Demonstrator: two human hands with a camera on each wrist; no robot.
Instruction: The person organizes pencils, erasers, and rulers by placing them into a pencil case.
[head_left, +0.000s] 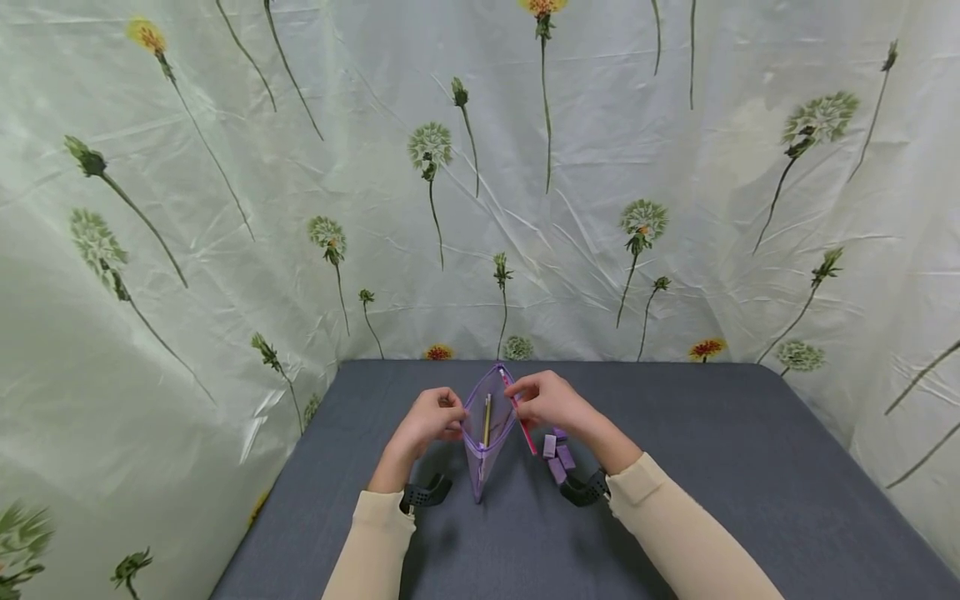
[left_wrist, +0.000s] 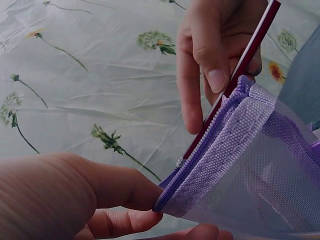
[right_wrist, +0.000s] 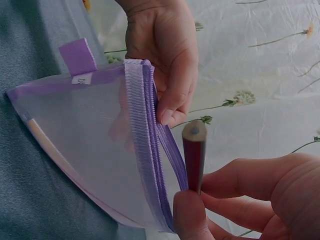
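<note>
A purple-edged mesh zip pouch (head_left: 480,469) stands upright with its zipper mouth spread apart. My left hand (head_left: 432,417) pinches the left side of its rim between thumb and fingers. A pencil with yellow and dark stripes (head_left: 487,421) leans inside the pouch. At the right rim, my right hand (head_left: 551,400) holds a red pencil (head_left: 528,435) between thumb and fingers. The right wrist view shows that red pencil (right_wrist: 193,160) outside the mouth, its cut wooden end toward the camera. In the left wrist view it lies slanted along the zipper (left_wrist: 210,132).
Several small purple blocks (head_left: 557,457) lie on the dark grey table (head_left: 712,467) under the right forearm. Black bands sit on both wrists. Behind the table hangs a pale curtain (head_left: 360,208) printed with dandelions.
</note>
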